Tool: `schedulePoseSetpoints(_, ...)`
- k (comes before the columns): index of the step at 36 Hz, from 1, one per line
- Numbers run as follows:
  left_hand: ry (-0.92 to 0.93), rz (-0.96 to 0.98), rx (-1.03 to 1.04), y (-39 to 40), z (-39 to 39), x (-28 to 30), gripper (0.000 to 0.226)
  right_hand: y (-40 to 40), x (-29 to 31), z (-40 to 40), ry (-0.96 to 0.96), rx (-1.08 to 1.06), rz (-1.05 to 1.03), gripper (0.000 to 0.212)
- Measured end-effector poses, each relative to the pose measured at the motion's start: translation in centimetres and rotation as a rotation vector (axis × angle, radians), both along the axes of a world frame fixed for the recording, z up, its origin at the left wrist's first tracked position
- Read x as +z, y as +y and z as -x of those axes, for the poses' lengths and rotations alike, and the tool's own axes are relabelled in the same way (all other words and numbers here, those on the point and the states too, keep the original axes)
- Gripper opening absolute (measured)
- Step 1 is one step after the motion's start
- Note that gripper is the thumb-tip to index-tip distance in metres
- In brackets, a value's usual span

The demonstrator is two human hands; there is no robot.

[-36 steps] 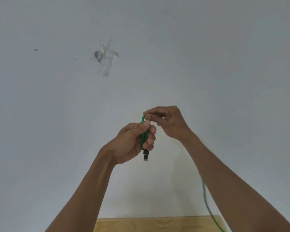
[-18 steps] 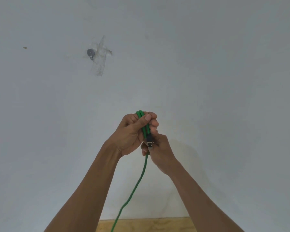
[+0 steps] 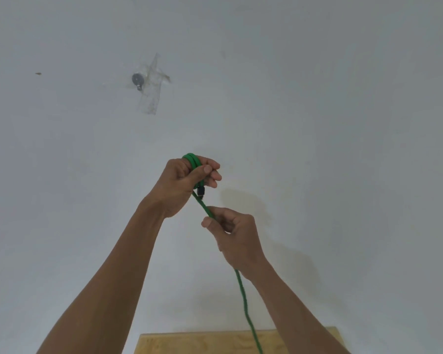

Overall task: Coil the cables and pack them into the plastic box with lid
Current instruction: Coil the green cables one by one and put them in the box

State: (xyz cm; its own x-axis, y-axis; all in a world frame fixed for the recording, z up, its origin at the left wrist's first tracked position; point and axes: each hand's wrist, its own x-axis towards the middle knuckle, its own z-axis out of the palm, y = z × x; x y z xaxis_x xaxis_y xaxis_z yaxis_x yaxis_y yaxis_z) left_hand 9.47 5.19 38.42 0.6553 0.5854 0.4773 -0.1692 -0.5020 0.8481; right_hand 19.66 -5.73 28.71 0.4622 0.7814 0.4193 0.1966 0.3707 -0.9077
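Note:
Both hands are raised in front of a white wall. My left hand (image 3: pixel 183 183) grips a small coil of the green cable (image 3: pixel 243 295); two loops stick out above its fingers and a dark plug (image 3: pixel 200 191) hangs below them. The cable runs down and right from the coil into my right hand (image 3: pixel 234 235), which is closed around it a little lower. Below that hand the cable hangs down past my right forearm and leaves the frame at the bottom. The plastic box and its lid are out of sight.
A white wall fills the view, with a small grey metal fitting (image 3: pixel 137 79) and clear tape (image 3: pixel 152 90) on it at upper left. The far edge of a light wooden table (image 3: pixel 202 342) shows at the bottom centre.
My right hand has slid down the cable, away from my left hand, drawing a straight length between them. The hanging cable has swung from the left side to the right.

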Motion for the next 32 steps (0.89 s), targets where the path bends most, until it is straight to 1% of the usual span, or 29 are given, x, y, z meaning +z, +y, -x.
schedulePoseSetpoints(3,0.125,-0.119,0.093,0.1,0.5,-0.6,0.017,-0.4,0.7,-0.2,-0.226,-0.073,-0.013,0.023)
schedulePoseSetpoints(5,0.200,-0.172,0.123,0.1,1.0,-1.2,0.017,-0.5,1.5,-0.9,-0.401,-0.113,-0.050,0.022)
schedulePoseSetpoints(7,0.284,-0.194,0.147,0.1,1.6,-1.9,0.019,-0.4,2.5,-2.1,-0.596,-0.174,-0.106,0.020)
schedulePoseSetpoints(9,0.360,-0.186,0.133,-0.1,2.0,-2.5,0.028,-0.3,3.8,-3.3,-0.776,-0.258,-0.107,0.015)
schedulePoseSetpoints(11,0.380,-0.076,0.061,-0.8,2.2,-2.8,0.041,-0.3,5.2,-4.2,-0.890,-0.317,-0.112,0.012)
schedulePoseSetpoints(14,0.358,0.175,-0.081,-2.6,2.2,-3.0,0.059,0.3,6.6,-5.3,-0.935,-0.284,-0.204,0.014)
schedulePoseSetpoints(16,0.338,0.266,-0.147,-3.3,2.2,-3.3,0.060,0.8,6.9,-6.0,-0.877,-0.204,-0.248,0.018)
schedulePoseSetpoints(18,0.277,0.338,-0.197,-3.8,2.2,-3.4,0.052,1.3,6.7,-6.5,-0.772,-0.111,-0.281,0.019)
schedulePoseSetpoints(20,0.216,0.403,-0.264,-4.3,2.2,-3.6,0.045,1.5,6.3,-6.7,-0.616,-0.025,-0.303,0.017)
schedulePoseSetpoints(21,0.189,0.428,-0.300,-4.6,2.1,-3.6,0.042,1.6,6.1,-6.7,-0.507,0.028,-0.302,0.017)
schedulePoseSetpoints(23,0.136,0.465,-0.370,-5.1,1.9,-3.8,0.037,1.9,5.3,-6.7,-0.319,0.106,-0.280,0.019)
schedulePoseSetpoints(27,0.030,0.493,-0.494,-6.2,0.9,-3.8,0.032,2.0,3.3,-5.6,-0.119,0.204,-0.220,0.021)
schedulePoseSetpoints(28,0.003,0.490,-0.509,-6.4,0.6,-3.8,0.031,1.8,2.9,-5.3,-0.104,0.212,-0.208,0.022)
schedulePoseSetpoints(29,-0.024,0.484,-0.514,-6.5,0.2,-3.7,0.031,1.5,2.5,-4.8,-0.102,0.211,-0.178,0.029)
schedulePoseSetpoints(30,-0.052,0.480,-0.509,-6.6,0.0,-3.6,0.031,1.3,2.1,-4.4,-0.072,0.206,-0.127,0.046)
schedulePoseSetpoints(31,-0.084,0.482,-0.501,-6.6,-0.3,-3.5,0.031,1.1,1.7,-3.8,-0.008,0.226,-0.080,0.059)
schedulePoseSetpoints(32,-0.116,0.491,-0.492,-6.5,-0.5,-3.4,0.031,0.9,1.4,-3.2,0.062,0.250,-0.040,0.062)
